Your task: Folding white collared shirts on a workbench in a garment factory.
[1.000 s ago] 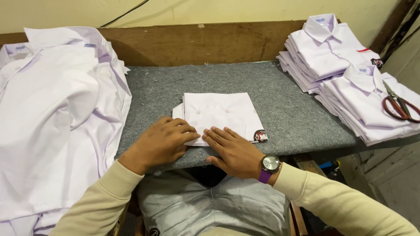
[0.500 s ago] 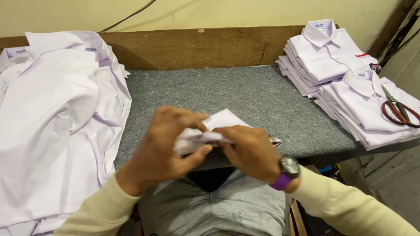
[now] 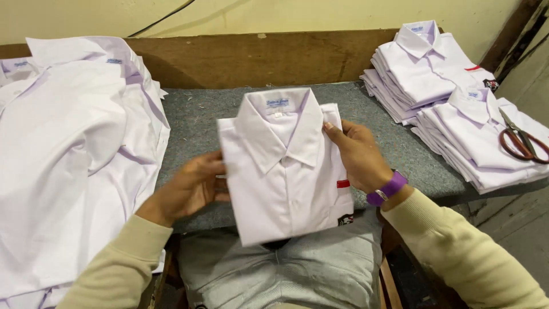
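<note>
- a grey cloth (image 3: 297, 269) is seen nearest the camera, spread over the lap below the counter's front edge.
- two cream sleeves are seen coming in from the lower corners, and a purple watch strap (image 3: 388, 188) is worn on the right wrist.
- a folded white shirt (image 3: 286, 166) is held up between both hands, front side facing the camera, collar at the top and buttoned placket running down the middle; its lower edge hangs past the counter's front edge, over the lap.
- a small red tab and a dark badge are seen on the shirt's pocket side, near the right hand.
- the left hand (image 3: 189, 189) is placed at the shirt's left edge, its fingers curled behind the fabric and grasping it.
- the right hand (image 3: 357, 154) is pressed to the shirt's right edge, thumb on the front and fingers closed around the fold, grasping it.
- the counter (image 3: 189, 123) is covered with grey felt and backed by a brown wooden board.
- a large heap of loose white shirts (image 3: 68, 166) is piled to the left.
- two stacks of folded shirts (image 3: 452, 91) are set to the right, well apart from the hands.
- scissors with red-brown handles (image 3: 523, 140) are laid on the nearer stack.
</note>
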